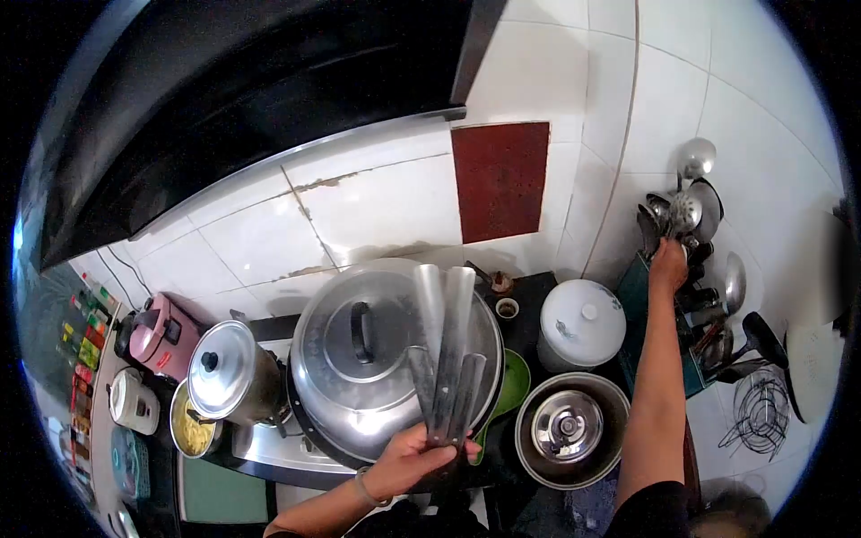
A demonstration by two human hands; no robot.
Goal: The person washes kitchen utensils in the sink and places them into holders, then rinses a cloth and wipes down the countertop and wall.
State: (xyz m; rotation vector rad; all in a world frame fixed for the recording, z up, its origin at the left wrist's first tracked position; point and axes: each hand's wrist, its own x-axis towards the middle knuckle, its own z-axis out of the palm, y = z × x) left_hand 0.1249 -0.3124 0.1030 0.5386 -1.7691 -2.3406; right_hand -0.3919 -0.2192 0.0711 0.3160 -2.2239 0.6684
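My left hand (414,464) is closed around a bunch of long metal utensils (448,359), their flat ends pointing up in front of the large domed lid (341,377). At the right, my right hand (668,265) reaches to the ladles and skimmers (687,211) standing at a green holder (639,296). Its fingers look closed at the utensils' handles, but which piece they grip is hidden. A ladle (696,158) rises above the others.
A white lidded pot (581,325) and a metal basin (529,439) stand between my arms. Left are a lidded silver pot (235,372), a pan of yellow food (192,430) and a pink cooker (166,339). The black hood (269,99) hangs above.
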